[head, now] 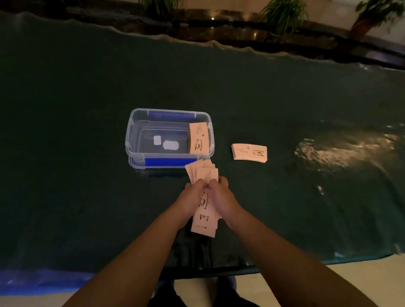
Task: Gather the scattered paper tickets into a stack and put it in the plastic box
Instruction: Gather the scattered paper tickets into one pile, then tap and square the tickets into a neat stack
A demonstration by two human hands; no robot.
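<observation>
Squaring up a handful of paper tickets (203, 206) at frame center, just below the box. Left hand (191, 196) and right hand (220, 196) both curled shut around the bundle from either side, thumbs meeting on top; tix fan out past the fingers at the top and stick out unevenly toward the wrists, so the bundle isn't aligned yet.

Status, approx:
- Clear plastic box (133, 131) w/ blue clips sits open, center-left of frame, on what looks like its own lid. One ticket batch (198, 138) already inside, against the right wall. Two white patches on the floor of the box, prob labels, can't tell.
- 2nd neat ticket stack (249, 152) on the counter (80, 184), right of the box, apart from it. Not boxed yet.
- No other loose tix visible on the dark cover, but lighting is poor and glare at right could hide some.

Est: gathering mostly done. Left: tap the held bundle flush, merge w/ the counter stack or drop separately, all into the box. Risk: fanned tix slipping out during the move.
</observation>
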